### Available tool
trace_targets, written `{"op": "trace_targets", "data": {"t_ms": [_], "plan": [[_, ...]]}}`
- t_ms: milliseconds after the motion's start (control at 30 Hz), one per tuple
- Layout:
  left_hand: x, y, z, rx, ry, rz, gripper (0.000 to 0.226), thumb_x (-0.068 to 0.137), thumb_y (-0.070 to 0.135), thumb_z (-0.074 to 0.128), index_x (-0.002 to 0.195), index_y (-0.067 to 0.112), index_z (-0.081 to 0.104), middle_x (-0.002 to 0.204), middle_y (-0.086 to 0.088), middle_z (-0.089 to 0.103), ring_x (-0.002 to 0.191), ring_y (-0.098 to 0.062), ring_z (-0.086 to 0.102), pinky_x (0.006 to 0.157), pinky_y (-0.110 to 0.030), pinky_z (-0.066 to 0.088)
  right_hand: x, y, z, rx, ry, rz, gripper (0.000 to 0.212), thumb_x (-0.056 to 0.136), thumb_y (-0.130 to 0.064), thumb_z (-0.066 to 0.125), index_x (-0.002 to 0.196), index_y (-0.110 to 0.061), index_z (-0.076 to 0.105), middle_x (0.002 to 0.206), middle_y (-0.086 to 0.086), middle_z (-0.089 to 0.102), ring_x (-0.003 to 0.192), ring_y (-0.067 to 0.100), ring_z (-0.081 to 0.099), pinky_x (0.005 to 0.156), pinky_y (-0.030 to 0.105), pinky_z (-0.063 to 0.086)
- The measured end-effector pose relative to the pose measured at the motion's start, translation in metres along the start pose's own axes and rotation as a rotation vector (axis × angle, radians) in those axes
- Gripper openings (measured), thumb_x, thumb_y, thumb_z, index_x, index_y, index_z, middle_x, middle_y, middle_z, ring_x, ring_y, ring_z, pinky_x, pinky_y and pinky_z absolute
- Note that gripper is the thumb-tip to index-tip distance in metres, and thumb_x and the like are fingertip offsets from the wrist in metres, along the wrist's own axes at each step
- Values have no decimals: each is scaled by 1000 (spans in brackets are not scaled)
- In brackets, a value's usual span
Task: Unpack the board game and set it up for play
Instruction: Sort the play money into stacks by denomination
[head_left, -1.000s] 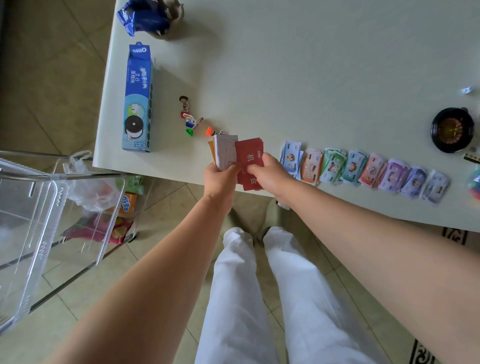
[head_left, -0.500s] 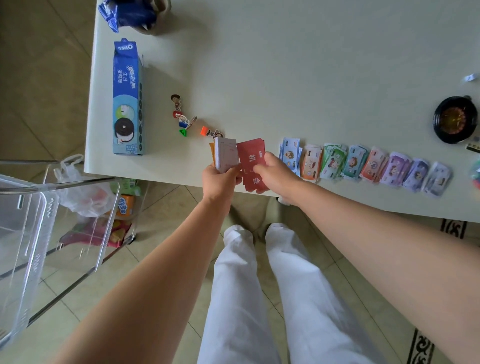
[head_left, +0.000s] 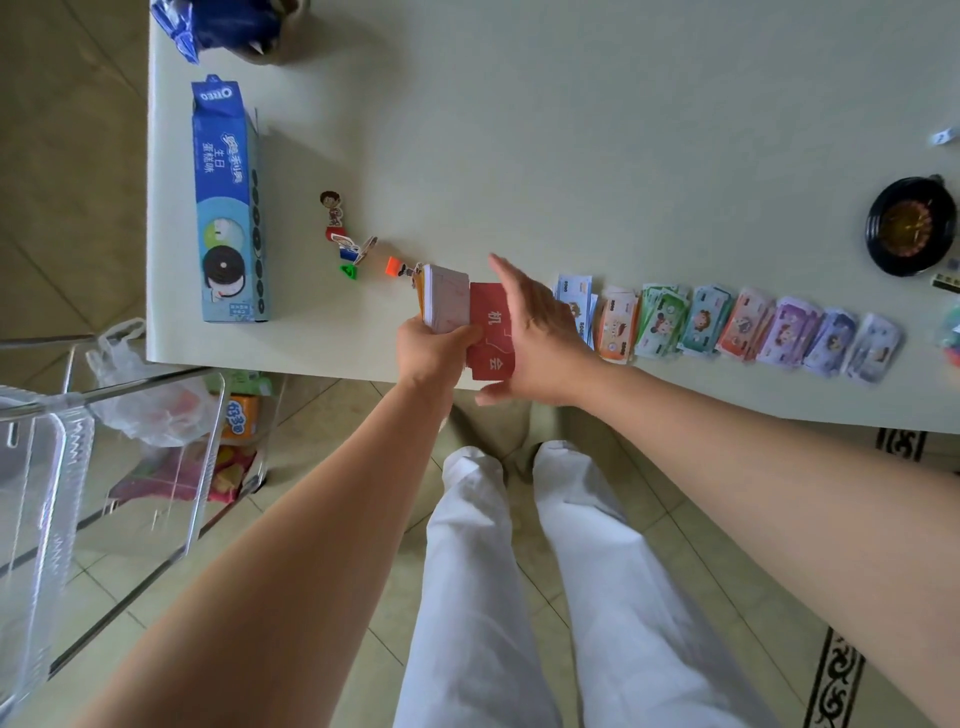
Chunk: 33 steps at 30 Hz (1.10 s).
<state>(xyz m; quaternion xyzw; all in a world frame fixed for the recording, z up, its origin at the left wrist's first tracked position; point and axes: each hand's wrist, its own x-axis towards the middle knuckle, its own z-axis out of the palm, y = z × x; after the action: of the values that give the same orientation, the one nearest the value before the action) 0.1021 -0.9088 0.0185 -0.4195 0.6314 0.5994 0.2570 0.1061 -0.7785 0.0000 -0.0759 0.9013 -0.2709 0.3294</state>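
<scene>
Red card pile placement at the near table edge.
The left hand (head_left: 431, 353) grips the white card stack (head_left: 444, 299), fingers curled round its lower end, just beside the red cards (head_left: 488, 358), which lie at the near edge of the table (head_left: 519, 130), left of the banknote row (head_left: 727, 327). The right hand (head_left: 535, 338) lies over the red cards, fingers straight and close together. Recommended: press flat, square the edges, keep the pile inboard of the table edge.
</scene>
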Motion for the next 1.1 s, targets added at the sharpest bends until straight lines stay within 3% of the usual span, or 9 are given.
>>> {"op": "trace_targets", "data": {"t_ms": [67, 167, 333, 433, 533, 633, 767, 900, 1100], "plan": [[-1, 2, 3, 17, -13, -4, 30, 80, -6, 65, 71, 19, 52, 69, 0, 57, 50, -6, 57, 43, -13, 48, 3, 0, -2, -101, -17, -24, 138, 57, -43, 85, 151, -18, -12, 149, 6, 18, 139, 22, 14, 113, 40, 16], [0, 4, 5, 10, -15, -10, 25, 80, -3, 67, 85, 17, 53, 73, 2, 58, 61, -7, 56, 48, -12, 49, 7, -1, -5, -102, 43, 23, 124, 61, -40, 80, 151, -17, -3, 135, 9, 27, 130, 26, 21, 108, 43, 23], [2, 0, 9, 66, -17, 0, 27, 78, -4, 68, 89, 15, 54, 73, 1, 57, 61, -7, 55, 50, -15, 49, 11, 4, -7, -153, -26, 57, 109, 64, -50, 79, 147, -16, 18, 136, 8, 30, 129, 28, 28, 107, 40, 24], [3, -4, 8, 95, -3, 27, 31, 77, -5, 69, 75, 21, 53, 71, 2, 59, 61, -9, 57, 55, -19, 51, 7, 7, -14, 172, -113, 156, 102, 69, -48, 79, 148, -20, 21, 144, 3, 29, 134, 20, 27, 110, 37, 25], [8, -11, 8, 104, -8, 17, 28, 76, -4, 71, 74, 21, 58, 72, -1, 62, 63, -15, 61, 56, -22, 51, 9, 20, -20, 517, -48, 263, 54, 87, -29, 66, 136, -18, 46, 128, -2, 51, 115, 9, 47, 97, 26, 38], [10, -15, 12, 99, -32, 7, 25, 77, -4, 71, 78, 18, 60, 74, -3, 63, 63, -15, 61, 57, -24, 51, 19, 32, -22, 469, 80, 292, 22, 87, -10, 65, 108, -12, 67, 90, -3, 63, 86, 11, 58, 89, 36, 51], [15, -18, 17, 63, -4, -15, 26, 85, 2, 62, 73, 24, 53, 72, -1, 61, 62, -13, 59, 58, -23, 52, 36, 45, -22, 389, 108, 373, 19, 83, -9, 69, 102, -13, 71, 90, 2, 67, 87, 17, 63, 89, 36, 52], [31, -26, 13, -21, 86, -61, 28, 89, 1, 51, 75, 25, 47, 79, -6, 60, 66, -17, 57, 77, -34, 56, 55, 59, -12, 260, 155, 415, 14, 84, -14, 67, 98, -16, 70, 95, 0, 68, 89, 17, 63, 81, 29, 52], [40, -34, 11, -59, 32, -89, 16, 90, 2, 53, 98, 15, 52, 88, -11, 58, 69, -18, 60, 67, -26, 57, 65, 64, 3, 34, 230, 416, 10, 87, -16, 59, 94, -20, 66, 101, 1, 69, 93, 22, 63, 75, 32, 52]]}}
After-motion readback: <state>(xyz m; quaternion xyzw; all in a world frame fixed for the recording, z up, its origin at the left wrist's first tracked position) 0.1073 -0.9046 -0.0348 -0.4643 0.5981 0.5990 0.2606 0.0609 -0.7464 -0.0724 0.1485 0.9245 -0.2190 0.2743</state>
